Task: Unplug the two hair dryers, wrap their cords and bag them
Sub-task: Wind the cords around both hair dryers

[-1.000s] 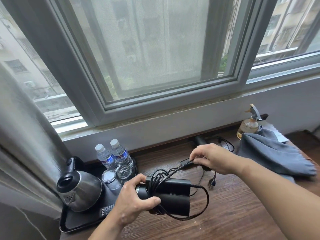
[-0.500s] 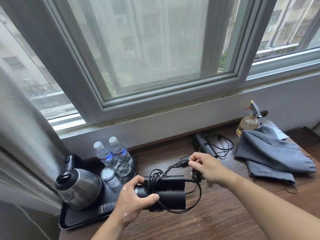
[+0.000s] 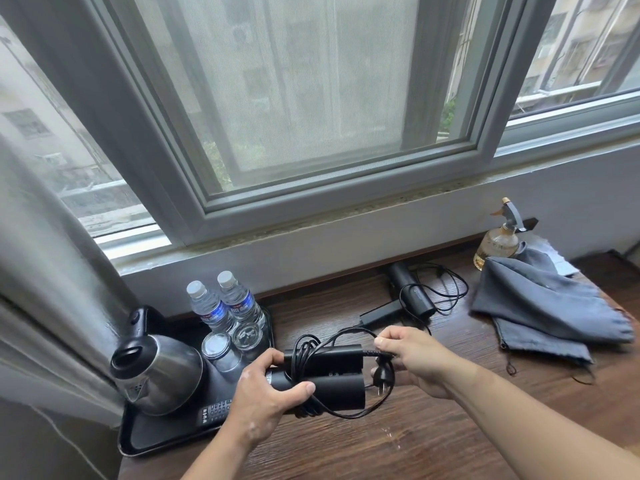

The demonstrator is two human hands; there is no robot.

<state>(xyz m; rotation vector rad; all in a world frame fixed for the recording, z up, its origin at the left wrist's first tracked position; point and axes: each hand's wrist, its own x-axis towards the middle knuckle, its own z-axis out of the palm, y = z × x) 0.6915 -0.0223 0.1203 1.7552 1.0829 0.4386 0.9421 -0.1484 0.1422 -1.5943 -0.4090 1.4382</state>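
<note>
The folded black plastic hair dryer (image 3: 322,379) is held just above the dark wooden worktop (image 3: 433,441), its long axis lying left to right, left hand (image 3: 266,396) fingers closed round it. Its black cord (image 3: 346,336) is pinched near the plug by the right hand (image 3: 415,358). Wrapping appears nearly done; tucking the plug end seems next.

Dryer (image 3: 332,393) in the left hand (image 3: 263,407): matt black plastic, smooth; its cord (image 3: 346,332) was glossy black rubber or plastic. Table (image 3: 415,445) beneath the hands: dark wood grain, satin. Kettle (image 3: 162,379) left of the left hand: brushed metal. Bags (image 3: 540,306) beyond the right hand (image 3: 415,362): matt grey cloth.
</note>
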